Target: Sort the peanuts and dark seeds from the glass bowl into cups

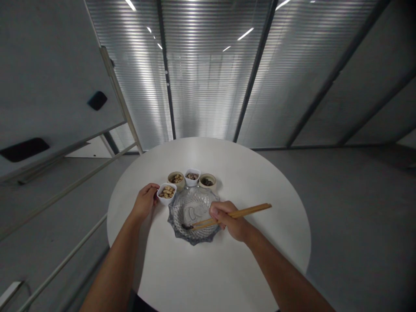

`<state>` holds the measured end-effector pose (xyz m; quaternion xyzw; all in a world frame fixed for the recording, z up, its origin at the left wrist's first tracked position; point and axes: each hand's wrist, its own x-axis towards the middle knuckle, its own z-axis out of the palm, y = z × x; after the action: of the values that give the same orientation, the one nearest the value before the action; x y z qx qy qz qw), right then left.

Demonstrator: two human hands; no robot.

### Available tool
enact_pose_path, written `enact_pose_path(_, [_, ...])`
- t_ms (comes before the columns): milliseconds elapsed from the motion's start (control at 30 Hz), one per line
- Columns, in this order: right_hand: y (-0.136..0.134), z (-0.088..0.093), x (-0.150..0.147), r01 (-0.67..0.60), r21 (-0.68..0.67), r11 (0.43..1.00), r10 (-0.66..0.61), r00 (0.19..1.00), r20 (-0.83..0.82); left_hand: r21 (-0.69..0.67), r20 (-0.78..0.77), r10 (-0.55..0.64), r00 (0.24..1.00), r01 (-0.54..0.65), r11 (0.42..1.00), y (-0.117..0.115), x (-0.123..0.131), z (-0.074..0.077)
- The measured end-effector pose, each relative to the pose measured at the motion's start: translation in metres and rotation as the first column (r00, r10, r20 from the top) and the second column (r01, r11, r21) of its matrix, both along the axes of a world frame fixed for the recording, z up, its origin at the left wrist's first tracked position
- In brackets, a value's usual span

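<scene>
My left hand grips a small white square bowl of pale nuts by its side. My right hand holds a pair of wooden chopsticks over a round glass dish with a blue-tinted scalloped rim. The chopstick tips reach into the dish, where a dark morsel of food sits at them. Behind the dish stand a cream bowl of nuts, a white bowl of brown food and a cream bowl of dark food.
Everything stands on a round white table. Behind it runs a ribbed frosted glass wall. A whiteboard on a metal frame stands to the left, and grey floor surrounds the table.
</scene>
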<state>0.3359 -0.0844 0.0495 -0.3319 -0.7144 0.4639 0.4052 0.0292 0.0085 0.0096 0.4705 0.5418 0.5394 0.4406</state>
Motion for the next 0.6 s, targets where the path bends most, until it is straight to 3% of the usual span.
enact_pose_path(600, [-0.002,0.013,0.002,0.158,0.108,0.982,-0.178,0.961,0.213,0.006,0.021,-0.014,1.000,0.014,1.000,0.001,0.000,-0.001])
